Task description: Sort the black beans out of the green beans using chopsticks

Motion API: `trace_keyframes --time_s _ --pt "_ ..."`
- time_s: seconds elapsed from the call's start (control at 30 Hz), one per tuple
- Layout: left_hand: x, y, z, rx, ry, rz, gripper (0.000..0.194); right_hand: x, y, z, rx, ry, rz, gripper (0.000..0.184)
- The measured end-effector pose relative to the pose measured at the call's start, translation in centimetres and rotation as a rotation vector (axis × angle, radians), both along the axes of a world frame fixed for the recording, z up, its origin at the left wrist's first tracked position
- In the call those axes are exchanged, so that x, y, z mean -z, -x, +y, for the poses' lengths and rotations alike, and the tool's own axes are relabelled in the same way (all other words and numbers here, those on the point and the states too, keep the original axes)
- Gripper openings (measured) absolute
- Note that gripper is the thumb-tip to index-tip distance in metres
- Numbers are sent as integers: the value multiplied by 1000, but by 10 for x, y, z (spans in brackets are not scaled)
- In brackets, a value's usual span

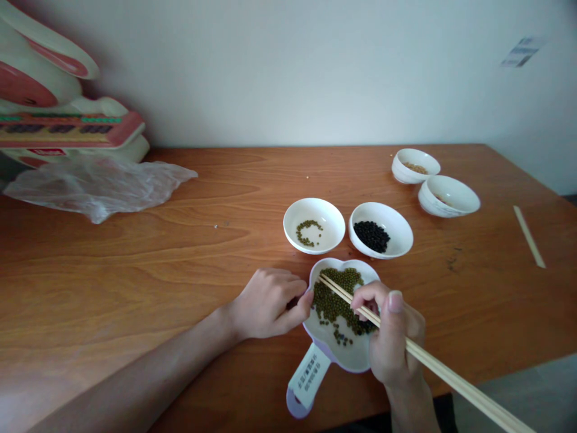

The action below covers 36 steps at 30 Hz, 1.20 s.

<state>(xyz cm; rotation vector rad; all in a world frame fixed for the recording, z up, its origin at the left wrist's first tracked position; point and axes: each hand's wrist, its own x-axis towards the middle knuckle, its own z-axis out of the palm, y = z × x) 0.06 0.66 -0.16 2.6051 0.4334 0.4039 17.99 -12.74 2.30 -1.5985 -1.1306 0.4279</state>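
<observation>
A white, flower-shaped dish (pixel 357 356) with a lilac rim and a labelled handle lies in front of me. Green mung beans (pixel 331 304) are spread inside it, with a few dark beans among them. My left hand (pixel 274 304) is closed at the dish's left edge, thumb and curled fingers against the rim. In my right hand (pixel 396 337) is a pair of wooden chopsticks (pixel 439 370), their tips together over the beans at the upper left. Whether a bean sits between the tips is too small to tell. Behind the dish stand a white bowl (pixel 295 237) of mung beans and a bowl (pixel 401 231) of black beans.
Two more white bowls (pixel 401 174) (pixel 455 207) stand at the back right, holding small tan pieces. A pale flat strip (pixel 529 236) lies at the far right. On the left, a crumpled plastic bag (pixel 103 186) rests before a rabbit-shaped toy keyboard (pixel 67 129). A wall closes off the back.
</observation>
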Motion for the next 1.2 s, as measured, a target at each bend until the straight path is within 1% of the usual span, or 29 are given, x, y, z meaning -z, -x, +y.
trace_keyframes --time_s 0.23,0.43,0.8,1.03,1.2 --pt "1 0 0 -3 7 4 41 0 -1 -1 4 -6 14 65" --pt "0 1 0 -1 21 12 41 1 -3 -2 -29 -1 40 71" --pt "1 0 0 -2 22 21 41 1 0 -2 43 22 53 67" --pt "1 1 -1 -1 17 19 39 1 -2 -2 -10 3 56 70" --pt "1 1 0 4 26 30 40 2 -2 -1 -4 1 55 69"
